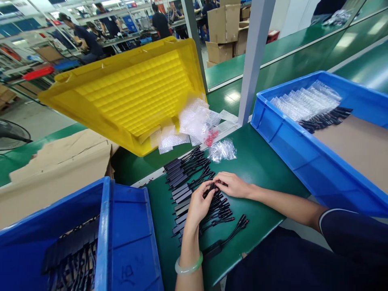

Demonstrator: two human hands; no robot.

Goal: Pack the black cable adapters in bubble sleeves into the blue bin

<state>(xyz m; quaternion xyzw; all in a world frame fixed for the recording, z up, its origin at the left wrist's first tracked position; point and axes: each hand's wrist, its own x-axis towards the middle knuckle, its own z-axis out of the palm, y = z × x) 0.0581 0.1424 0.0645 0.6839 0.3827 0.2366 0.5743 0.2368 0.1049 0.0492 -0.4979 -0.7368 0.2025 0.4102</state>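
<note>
My left hand (198,204) and my right hand (232,184) meet over a row of black flat modules with cables (184,182) laid out on the green table (257,161). Both hands pinch the black connector ends of one cable (214,188) between their fingertips. A green bangle sits on my left wrist. One more black cable with a forked plug (230,234) lies apart, nearer to me. A small clear bag (222,150) rests just beyond the row.
A tilted yellow crate (127,93) holds bubble-wrap bags. One blue bin (321,161) at right has bagged parts; another blue bin (121,238) at lower left holds black modules. A cardboard box (57,165) is at left, a grey post (254,60) behind. People work far back.
</note>
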